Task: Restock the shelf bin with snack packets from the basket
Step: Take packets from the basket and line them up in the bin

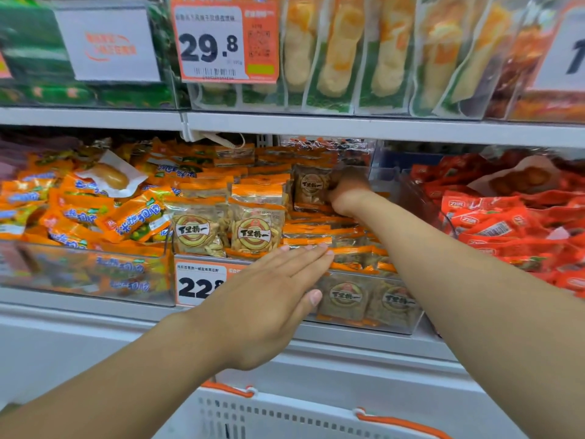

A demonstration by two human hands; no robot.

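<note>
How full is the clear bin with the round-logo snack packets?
Nearly full. The clear bin holds round-logo packets stacked up to its front rim, some standing above it.

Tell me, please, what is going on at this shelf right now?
A person is restocking a clear shelf bin with orange-topped snack packets. The right hand reaches deep into the bin and grips a packet standing at the back. The left hand lies flat with straight fingers over the bin's front edge, fingertips on the packets lying there. The bin looks nearly full. A white basket with orange handles sits below the shelf.
</note>
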